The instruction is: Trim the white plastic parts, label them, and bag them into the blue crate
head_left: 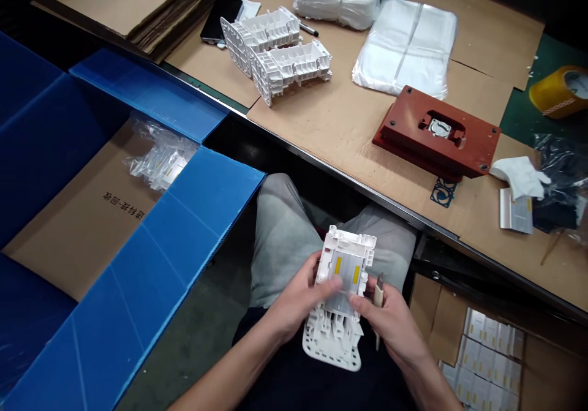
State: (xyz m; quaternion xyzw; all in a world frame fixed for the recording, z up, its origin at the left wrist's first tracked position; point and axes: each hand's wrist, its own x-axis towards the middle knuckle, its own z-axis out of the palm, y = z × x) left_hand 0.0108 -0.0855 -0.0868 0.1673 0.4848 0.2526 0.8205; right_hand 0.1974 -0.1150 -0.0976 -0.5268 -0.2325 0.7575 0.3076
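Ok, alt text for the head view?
Left hand and right hand hold a white plastic part over the lap, the right gripping a small knife. A blue-lined carton sits left; two white parts and a red block lie on the bench.

Upside-down Chinese print — "回收" legible — on the cardboard liner [82, 239].
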